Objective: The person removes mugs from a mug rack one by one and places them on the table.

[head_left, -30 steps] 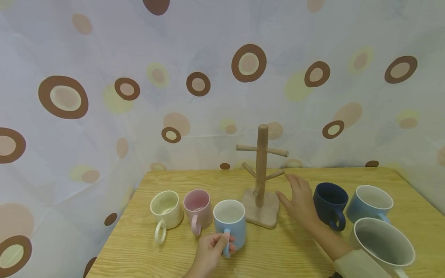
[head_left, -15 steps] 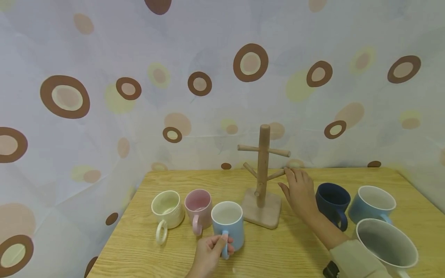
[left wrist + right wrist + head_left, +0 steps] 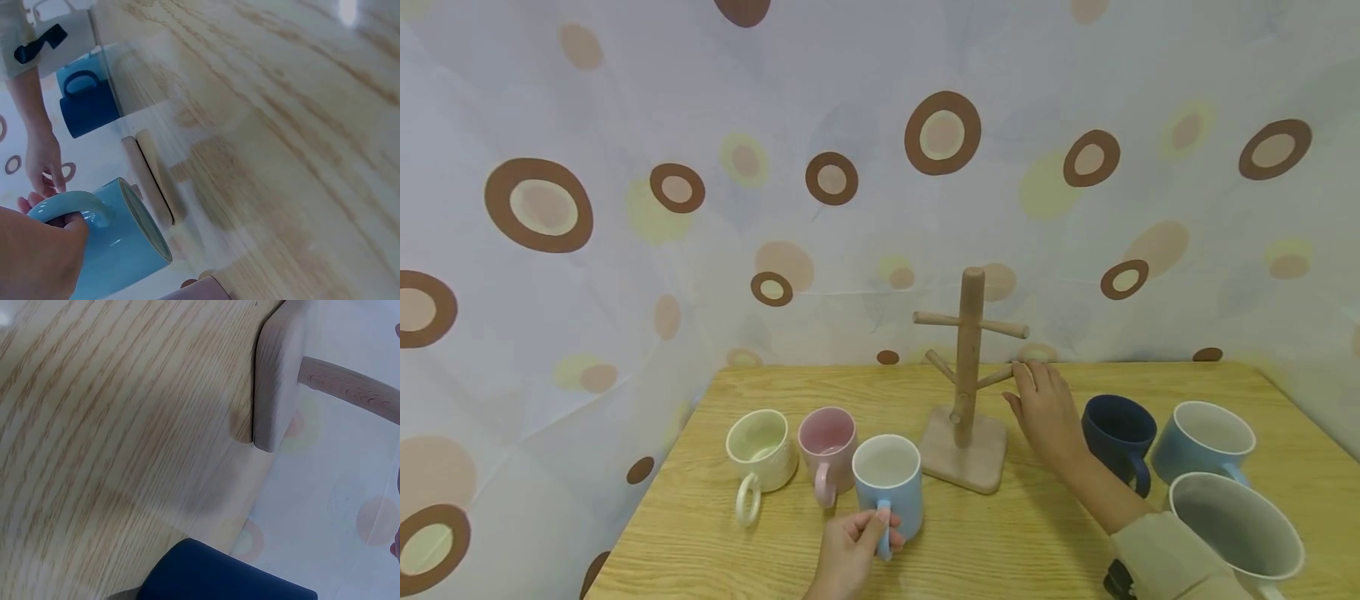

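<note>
My left hand grips the handle of a light blue mug, its white inside facing up. In the left wrist view the same mug hangs from my curled fingers by its handle; whether its base touches the table is unclear. A wooden mug tree with bare pegs stands just behind it. At the tip of its lower right peg, the fingertips of my right hand touch the wood, thumb apart. The right wrist view shows the tree's base and a navy mug, but hardly any of the hand.
A cream mug and a pink mug stand on the wooden table at left. On the right are a navy mug, a blue mug with white inside and a large pale mug near my sleeve.
My right hand has moved slightly up to the lower right peg and now touches its tip. The light blue mug has shifted a little left in my left hand.
</note>
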Available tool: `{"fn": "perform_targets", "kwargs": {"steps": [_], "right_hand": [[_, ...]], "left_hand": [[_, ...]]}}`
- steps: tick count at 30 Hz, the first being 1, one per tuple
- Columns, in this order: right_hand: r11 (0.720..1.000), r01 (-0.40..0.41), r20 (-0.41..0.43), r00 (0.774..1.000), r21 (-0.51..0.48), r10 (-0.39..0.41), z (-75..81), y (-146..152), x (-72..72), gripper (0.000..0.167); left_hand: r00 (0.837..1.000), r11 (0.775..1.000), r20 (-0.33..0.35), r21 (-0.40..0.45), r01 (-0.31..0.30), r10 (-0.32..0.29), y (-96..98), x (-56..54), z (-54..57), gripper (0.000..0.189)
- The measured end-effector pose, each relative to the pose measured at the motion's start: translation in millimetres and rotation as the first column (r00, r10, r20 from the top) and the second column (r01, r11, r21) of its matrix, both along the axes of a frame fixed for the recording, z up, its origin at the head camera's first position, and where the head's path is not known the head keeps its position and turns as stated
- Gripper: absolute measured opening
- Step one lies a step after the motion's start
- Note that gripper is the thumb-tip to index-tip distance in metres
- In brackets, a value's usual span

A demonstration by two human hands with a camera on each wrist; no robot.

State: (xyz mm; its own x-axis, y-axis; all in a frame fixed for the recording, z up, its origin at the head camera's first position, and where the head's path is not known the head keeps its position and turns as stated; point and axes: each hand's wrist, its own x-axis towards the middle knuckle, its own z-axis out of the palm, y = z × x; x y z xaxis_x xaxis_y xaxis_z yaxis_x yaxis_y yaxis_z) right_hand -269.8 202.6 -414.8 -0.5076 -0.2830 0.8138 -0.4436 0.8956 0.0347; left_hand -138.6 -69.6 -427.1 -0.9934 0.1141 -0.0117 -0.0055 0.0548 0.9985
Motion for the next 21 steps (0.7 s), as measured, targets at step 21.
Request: {"fn": "perform_targets", "kwargs": {"steps": [21], "right_hand": [[0.999,-0.027,-0.041,0.999,0.024,0.028,-4.4,2.3,-3.4,0.048]], "left_hand": [[0.999,1.0,-0.045,-0.015,0.012,-0.013,1.4,-0.1,-10.2,0.031]]}}
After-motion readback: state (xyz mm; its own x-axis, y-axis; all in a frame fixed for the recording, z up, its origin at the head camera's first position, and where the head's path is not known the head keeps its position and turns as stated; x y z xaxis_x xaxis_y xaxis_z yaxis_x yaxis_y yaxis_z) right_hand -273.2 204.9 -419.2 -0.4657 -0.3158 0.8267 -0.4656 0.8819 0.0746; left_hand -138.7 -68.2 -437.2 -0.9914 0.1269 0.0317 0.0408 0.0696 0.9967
